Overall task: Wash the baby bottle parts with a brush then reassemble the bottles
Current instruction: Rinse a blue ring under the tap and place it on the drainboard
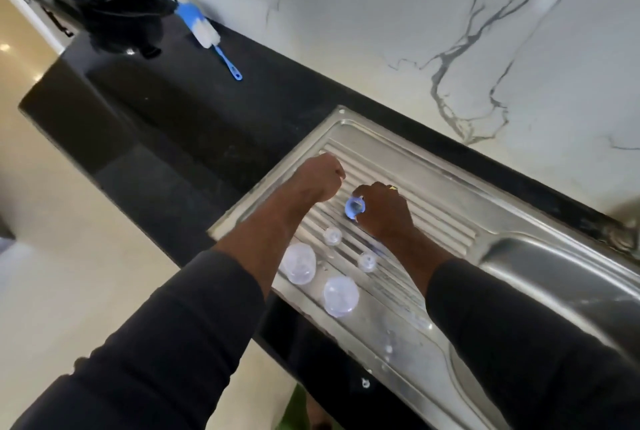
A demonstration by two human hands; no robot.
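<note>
1. The right grip (379, 213) is closed on a blue ring (354, 206). It pinches the ring by its rim just above the ribbed drainboard (433, 194) of the steel sink (554, 266).
2. The left grip (320, 178) hovers just beside it with the fingers curled into a fist. Whether it holds anything cannot be told.
3. The ring is probably light, stiff plastic and likely slick from water. The outer edge is the surest place to hold it, leaving the hole free.
4. Two clear teats (332, 235) (367, 261) stand on the ribs nearer the person. They look soft and floppy, so the wide base is the place to take them, not the tip.
5. Two clear domed caps (298, 263) (341, 296) sit by the near edge of the drainboard. They seem thin, light and rigid and may skate on wet steel, so fingers around the rim should serve best.
6. The brush (207, 34) lies on the dark worktop (194, 110), well apart from the parts and close to a black bundle (117, 3). Its slim blue handle is the obvious hold, since the white bristles will give way.
</note>
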